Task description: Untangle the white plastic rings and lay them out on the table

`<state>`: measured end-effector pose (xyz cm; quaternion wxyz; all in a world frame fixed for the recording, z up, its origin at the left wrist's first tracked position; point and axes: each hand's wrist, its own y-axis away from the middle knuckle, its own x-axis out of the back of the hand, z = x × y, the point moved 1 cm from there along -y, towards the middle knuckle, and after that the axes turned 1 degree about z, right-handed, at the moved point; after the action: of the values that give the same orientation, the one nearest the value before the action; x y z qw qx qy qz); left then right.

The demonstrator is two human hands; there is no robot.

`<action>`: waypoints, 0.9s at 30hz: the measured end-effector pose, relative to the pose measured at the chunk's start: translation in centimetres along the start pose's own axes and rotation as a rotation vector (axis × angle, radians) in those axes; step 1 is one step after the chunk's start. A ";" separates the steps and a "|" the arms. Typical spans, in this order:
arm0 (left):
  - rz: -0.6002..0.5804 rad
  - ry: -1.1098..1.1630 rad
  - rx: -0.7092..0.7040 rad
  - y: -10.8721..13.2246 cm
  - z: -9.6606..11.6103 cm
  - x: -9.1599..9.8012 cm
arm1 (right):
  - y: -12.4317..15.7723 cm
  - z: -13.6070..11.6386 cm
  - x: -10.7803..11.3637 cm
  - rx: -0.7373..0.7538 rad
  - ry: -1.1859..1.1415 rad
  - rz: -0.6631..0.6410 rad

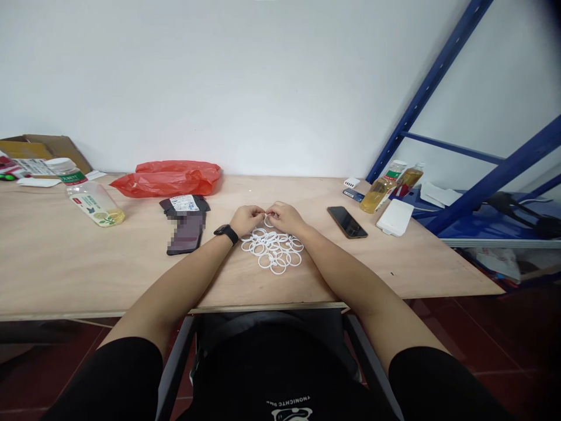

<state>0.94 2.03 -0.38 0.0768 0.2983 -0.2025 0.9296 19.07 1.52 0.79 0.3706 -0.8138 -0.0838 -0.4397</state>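
A heap of several white plastic rings (274,248) lies on the plywood table (65,263) in front of me. My left hand (246,218) and my right hand (284,217) meet just beyond the heap, fingers curled and pinched together. Between the fingertips shows one white ring (267,221), held by both hands. A black watch (227,233) sits on my left wrist.
A dark phone (347,222), a white box (395,217) and two yellow-liquid bottles (382,188) lie to the right. On the left lie a black packet (186,225), a red plastic bag (170,177), a tipped bottle (90,199) and a cardboard box (41,149). Blue shelving (482,187) stands right.
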 end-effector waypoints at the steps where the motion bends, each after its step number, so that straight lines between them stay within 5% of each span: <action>1: -0.001 0.028 0.024 0.0 -0.1 0.0 | 0.0 -0.1 0.0 0.016 0.018 0.011; 27: -0.001 0.235 0.076 -0.3 -0.1 0.3 | -0.1 -1.1 -0.4 0.129 0.077 0.013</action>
<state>0.75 2.34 -0.20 0.0890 0.1899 -0.1568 0.9651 18.05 0.97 0.87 0.4281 -0.7713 -0.0924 -0.4617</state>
